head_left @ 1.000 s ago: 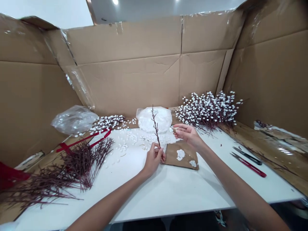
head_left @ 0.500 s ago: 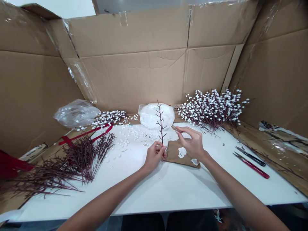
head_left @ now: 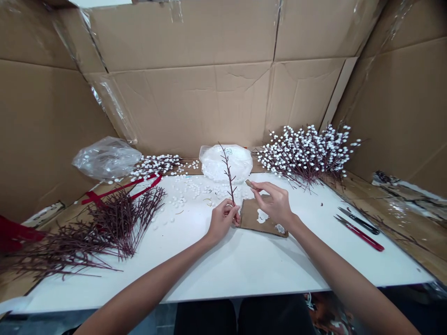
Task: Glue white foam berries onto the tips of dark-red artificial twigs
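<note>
Near the middle of the table, my left hand (head_left: 222, 219) pinches the lower end of a bare brown twig (head_left: 228, 173), which stands nearly upright and leans a little left. My right hand (head_left: 274, 201) is closed on a small brown piece (head_left: 249, 184), held just right of the twig and apart from it. Beneath my right hand lies a square of cardboard (head_left: 252, 217) with white patches of paste (head_left: 261, 216) on it. My left fingertips are at the cardboard's left edge.
Bare twigs (head_left: 118, 218) with red ribbon are heaped left. White-tipped twigs (head_left: 307, 153) stand back right; a smaller bunch (head_left: 159, 165) and clear bag (head_left: 106, 158) lie back left. A white bag (head_left: 226, 163) sits behind loose white beads (head_left: 190, 190). Snips (head_left: 363, 235) lie right.
The twig's top has tilted further left in my left hand. My right hand still holds the small piece beside it. The whole view has shifted slightly.
</note>
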`<act>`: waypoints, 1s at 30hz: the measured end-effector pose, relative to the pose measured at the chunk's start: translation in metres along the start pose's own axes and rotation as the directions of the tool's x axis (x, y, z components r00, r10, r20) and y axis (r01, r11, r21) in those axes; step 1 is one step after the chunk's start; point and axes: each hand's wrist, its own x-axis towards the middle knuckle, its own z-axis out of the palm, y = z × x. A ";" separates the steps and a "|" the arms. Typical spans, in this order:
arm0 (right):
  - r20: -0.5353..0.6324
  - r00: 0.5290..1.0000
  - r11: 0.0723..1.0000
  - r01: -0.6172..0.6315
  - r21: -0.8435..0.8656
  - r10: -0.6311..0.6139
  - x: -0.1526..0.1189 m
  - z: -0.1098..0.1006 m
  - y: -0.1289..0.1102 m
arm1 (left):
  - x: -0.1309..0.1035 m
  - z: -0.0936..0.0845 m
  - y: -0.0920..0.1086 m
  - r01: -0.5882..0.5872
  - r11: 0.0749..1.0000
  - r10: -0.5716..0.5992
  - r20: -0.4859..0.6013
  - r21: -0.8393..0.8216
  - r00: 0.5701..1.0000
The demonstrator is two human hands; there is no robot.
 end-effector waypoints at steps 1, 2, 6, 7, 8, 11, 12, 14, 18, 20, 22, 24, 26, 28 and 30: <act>0.015 1.000 1.000 0.001 -0.007 -0.001 -0.001 0.001 0.001 | 0.000 0.000 0.000 -0.003 1.000 0.003 0.007 -0.001 1.000; 0.024 1.000 1.000 0.002 -0.011 -0.002 -0.002 0.003 0.001 | 0.000 0.000 -0.001 -0.006 1.000 0.006 0.012 -0.001 1.000; 0.034 0.999 1.000 -0.002 -0.013 0.002 -0.004 0.007 0.001 | 0.000 -0.001 -0.002 -0.015 1.000 0.015 0.041 0.000 0.999; 0.037 0.999 1.000 -0.003 -0.011 0.003 -0.004 0.007 0.001 | 0.001 -0.001 -0.003 -0.019 1.000 0.019 0.048 0.004 0.999; 0.042 0.999 1.000 -0.003 -0.007 0.003 -0.003 0.007 0.000 | 0.001 -0.001 -0.003 -0.024 1.000 0.023 0.053 0.010 0.998; 0.058 0.998 1.000 0.003 0.008 -0.003 -0.003 0.006 -0.002 | 0.001 -0.001 -0.004 -0.035 0.999 0.034 0.055 0.026 0.998; 0.061 0.998 1.000 0.005 0.011 -0.006 -0.002 0.006 -0.003 | 0.001 -0.001 -0.004 -0.036 0.999 0.035 0.055 0.028 0.998; 0.069 0.998 1.000 0.008 0.014 -0.009 -0.002 0.005 -0.004 | 0.000 -0.001 -0.003 -0.037 0.999 0.036 0.053 0.027 0.998; 0.103 0.995 1.000 0.009 0.010 -0.010 -0.003 0.005 -0.005 | 0.000 0.000 -0.003 -0.042 0.999 0.040 0.053 0.030 0.998; 0.113 0.994 1.000 0.007 0.006 -0.008 -0.004 0.005 -0.005 | 0.001 0.000 -0.003 -0.042 0.999 0.041 0.054 0.027 0.998; 0.117 0.993 1.000 0.004 0.001 -0.004 -0.005 0.006 -0.005 | 0.001 0.000 -0.003 -0.040 0.999 0.039 0.054 0.023 0.998; 0.122 0.993 1.000 -0.003 -0.006 0.004 -0.005 0.006 -0.005 | 0.001 0.000 -0.004 -0.035 0.999 0.034 0.052 0.021 0.998; 0.120 0.993 1.000 -0.016 -0.014 0.017 -0.005 0.006 -0.004 | 0.001 0.000 -0.004 -0.033 0.999 0.032 0.049 0.018 0.998; 0.106 0.994 0.999 -0.037 -0.022 0.039 -0.005 0.006 -0.003 | 0.001 0.000 -0.004 -0.034 0.999 0.033 0.046 0.015 0.998; 0.083 0.995 0.998 -0.060 -0.032 0.062 -0.005 0.005 -0.003 | 0.001 0.000 -0.004 -0.034 0.999 0.033 0.041 0.016 0.999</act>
